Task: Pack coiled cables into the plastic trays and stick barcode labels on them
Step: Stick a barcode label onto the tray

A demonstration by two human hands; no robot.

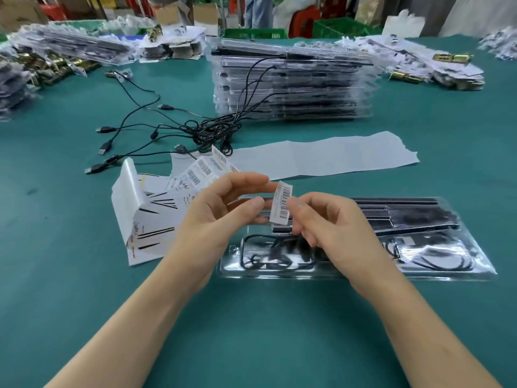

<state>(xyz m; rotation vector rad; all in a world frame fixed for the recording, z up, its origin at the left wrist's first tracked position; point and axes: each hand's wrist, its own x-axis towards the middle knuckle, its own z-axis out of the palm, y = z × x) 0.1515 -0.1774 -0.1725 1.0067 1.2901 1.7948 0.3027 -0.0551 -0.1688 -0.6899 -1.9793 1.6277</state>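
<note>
Item 1. Barcode label (282, 204): white, held on edge and roughly upright in the air, pinched from both sides. The left hand (221, 217) takes its left edge between thumb and forefinger. The right hand (333, 228) grasps its lower right edge with thumb and curled fingers.

Item 2. Plastic tray (472, 256): clear, lying flat on the green table (251, 331) directly below and to the right of the pinch. A coiled cable (268, 259) sits in the compartment under the hands, and black strips (405, 217) fill the slots on the far side.

Item 3. Label strip (201, 169): several more barcodes in a row, just behind the left hand. Whether that hand touches it cannot be told.

Item 4. Printed card (148, 217): white with black lines, partly folded up, left of the pinch.

Item 5. Backing paper (321, 158): long pale sheet, flat on the table just beyond the pinch.

Item 6. Loose cables (207, 130): black tangle with USB plugs, further beyond and to the left, running up into the tray stack (291, 85), which stands well behind the grip
</note>
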